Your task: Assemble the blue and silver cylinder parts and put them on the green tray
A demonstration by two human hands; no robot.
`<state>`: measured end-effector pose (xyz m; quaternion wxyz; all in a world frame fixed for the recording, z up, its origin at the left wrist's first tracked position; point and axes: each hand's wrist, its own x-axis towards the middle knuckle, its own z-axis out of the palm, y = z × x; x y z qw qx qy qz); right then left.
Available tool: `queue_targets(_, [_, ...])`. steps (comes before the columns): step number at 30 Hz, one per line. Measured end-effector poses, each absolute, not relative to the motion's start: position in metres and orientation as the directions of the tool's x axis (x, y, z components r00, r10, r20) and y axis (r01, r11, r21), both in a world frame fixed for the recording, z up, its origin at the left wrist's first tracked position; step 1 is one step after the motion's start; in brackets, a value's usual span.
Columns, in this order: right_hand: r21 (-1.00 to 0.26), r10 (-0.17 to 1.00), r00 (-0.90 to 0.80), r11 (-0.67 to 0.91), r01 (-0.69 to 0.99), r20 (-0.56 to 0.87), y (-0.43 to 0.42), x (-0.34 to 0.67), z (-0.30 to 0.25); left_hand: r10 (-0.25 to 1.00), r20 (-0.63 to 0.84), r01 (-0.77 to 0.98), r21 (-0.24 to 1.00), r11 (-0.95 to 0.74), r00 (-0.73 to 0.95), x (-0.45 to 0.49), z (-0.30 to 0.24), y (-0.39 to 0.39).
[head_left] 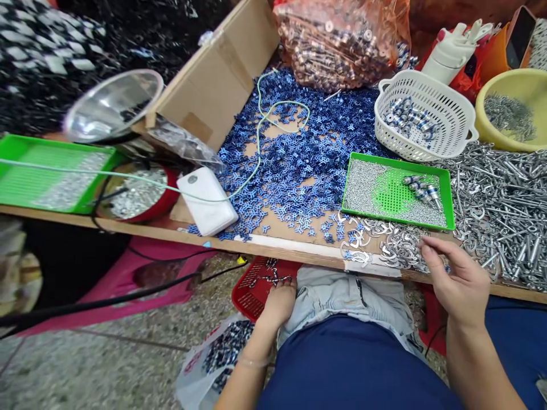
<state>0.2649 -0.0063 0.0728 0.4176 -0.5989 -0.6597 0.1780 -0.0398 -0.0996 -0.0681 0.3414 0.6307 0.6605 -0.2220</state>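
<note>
My left hand reaches down over the red plastic basket below the table edge. Small dark and silver metal parts lie at its fingertips; the fingers bend away from me, and I cannot tell whether they grip one. My right hand is closed in a pinch, thumb against forefinger, just over the pile of silver C-shaped clips at the table's front edge. Whatever is between those fingertips is too small to make out. Behind the clips sits a green tray with tiny metal bits and several blue-and-silver cylinders.
Blue three-armed pieces cover the middle of the table. Silver rods are heaped at right, near a white basket and yellow bowl. A pale cable crosses to a white power bank. A plastic bag stands below.
</note>
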Motion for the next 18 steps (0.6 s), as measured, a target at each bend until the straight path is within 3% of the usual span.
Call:
queue_targets(4, [-0.75,0.952,-0.264,0.287,0.597,0.154,-0.027,0.253,0.074,0.709,-0.702,0.991,0.124,0.039,0.06,-0.04,-0.068,-0.099])
queue_targets(7, [-0.739,0.828,-0.558,0.335,0.584,-0.066,-0.039,0.24,0.073,0.726,-0.683,0.991,0.135,0.015,0.082,-0.043,-0.071,-0.103])
queue_targets(9, [-0.705,0.717,-0.654,0.334,0.625,-0.24,-0.044,0.231,0.068,0.742,-0.663,0.989,0.15,0.006,0.096,-0.045,-0.073,-0.107])
queue_targets(14, [-0.614,0.578,-0.59,0.185,0.767,-0.564,-0.047,0.224,0.035,0.84,-0.501,0.961,0.266,-0.08,0.209,-0.056,-0.065,-0.106])
queue_targets(18, [-0.631,0.562,-0.514,-0.017,0.776,-0.648,-0.039,0.235,-0.003,0.937,-0.13,0.889,0.379,-0.255,0.324,-0.071,-0.039,-0.092])
